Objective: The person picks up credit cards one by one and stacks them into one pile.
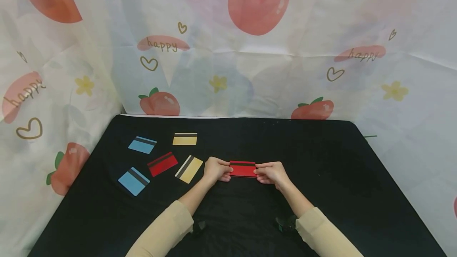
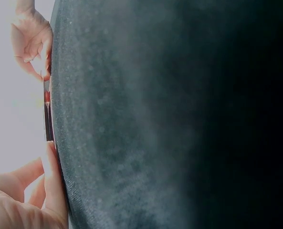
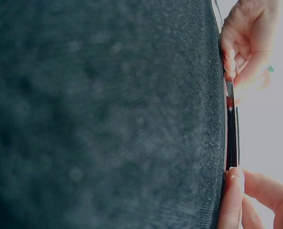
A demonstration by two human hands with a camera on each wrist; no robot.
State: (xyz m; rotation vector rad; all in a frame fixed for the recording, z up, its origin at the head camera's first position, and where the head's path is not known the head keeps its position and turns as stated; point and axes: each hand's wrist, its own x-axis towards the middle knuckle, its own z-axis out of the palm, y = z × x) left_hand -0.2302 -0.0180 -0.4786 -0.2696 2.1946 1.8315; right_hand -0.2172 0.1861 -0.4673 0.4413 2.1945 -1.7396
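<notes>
Black table (image 1: 339, 169), pale backdrop (image 1: 200, 62): red card (image 1: 243, 171) held end to end
Its long axis runs from 9 to 3 o'clock, the left hand (image 1: 216, 169) pinching the 9 o'clock end and the right hand (image 1: 273, 173) the 3 o'clock end, so neither is nearer. The dark stripe follows that axis, close to the 12 o'clock edge. Whether the card touches the table is hard to tell. 2 blue cards (image 1: 142, 145), 2 yellow cards (image 1: 185, 140) and another red card (image 1: 166, 165) lie loose, roughly between 9 and 11 o'clock from the left hand
</notes>
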